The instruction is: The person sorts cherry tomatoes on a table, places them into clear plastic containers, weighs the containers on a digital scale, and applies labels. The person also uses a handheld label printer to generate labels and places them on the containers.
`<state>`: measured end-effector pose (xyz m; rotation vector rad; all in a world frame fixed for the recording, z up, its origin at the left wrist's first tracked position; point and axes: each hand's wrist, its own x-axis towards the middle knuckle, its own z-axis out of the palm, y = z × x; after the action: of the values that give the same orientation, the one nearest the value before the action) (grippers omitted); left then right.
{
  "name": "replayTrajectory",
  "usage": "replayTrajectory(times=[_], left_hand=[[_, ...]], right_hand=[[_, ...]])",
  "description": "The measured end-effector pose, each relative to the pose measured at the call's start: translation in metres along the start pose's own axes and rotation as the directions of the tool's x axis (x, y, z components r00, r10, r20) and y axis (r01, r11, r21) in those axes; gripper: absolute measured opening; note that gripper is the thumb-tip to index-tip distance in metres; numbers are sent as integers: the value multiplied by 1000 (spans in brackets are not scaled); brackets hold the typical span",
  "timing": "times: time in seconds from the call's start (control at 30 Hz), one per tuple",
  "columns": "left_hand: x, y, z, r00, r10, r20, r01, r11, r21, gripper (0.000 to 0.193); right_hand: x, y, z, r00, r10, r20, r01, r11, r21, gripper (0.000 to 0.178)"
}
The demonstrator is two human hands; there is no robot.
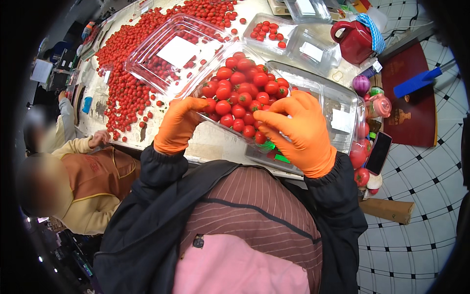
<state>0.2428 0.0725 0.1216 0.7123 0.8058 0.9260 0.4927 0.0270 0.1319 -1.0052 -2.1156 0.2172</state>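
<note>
A clear plastic punnet (193, 84) heaped with red cherry tomatoes (240, 93) sits in front of me, tilted slightly, its hinged lid (147, 49) folded open beyond it. My left hand (177, 125), in an orange glove, is closed on the punnet's near left edge. Over the near right corner, my right hand (298, 130), also orange-gloved, has its fingers bent together against the tomatoes. Whatever is between those fingertips is hidden. Below the punnet, partly covered, a scale (274, 159) shows a lit green display.
Loose cherry tomatoes (122, 63) spread over the table's left and far side. Another punnet (267, 32) holds several tomatoes. Empty clear punnets (342, 105) lie at right, near a red jug (353, 41), a red onion (361, 84) and a phone (379, 153). A co-worker (98, 171) works at left.
</note>
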Motion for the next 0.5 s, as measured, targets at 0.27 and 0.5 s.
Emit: replayTrajectory(times=[0.27,0.5], left_hand=[[4,1,10,999,32,-6,-31,995,93,55],[3,1,8,999,19,36,-22,996,87,53]], right_hand=[[18,5,24,980,-186,68,192,977,-92,17],[15,4,23,980,-192,48,195,979,-61,17]])
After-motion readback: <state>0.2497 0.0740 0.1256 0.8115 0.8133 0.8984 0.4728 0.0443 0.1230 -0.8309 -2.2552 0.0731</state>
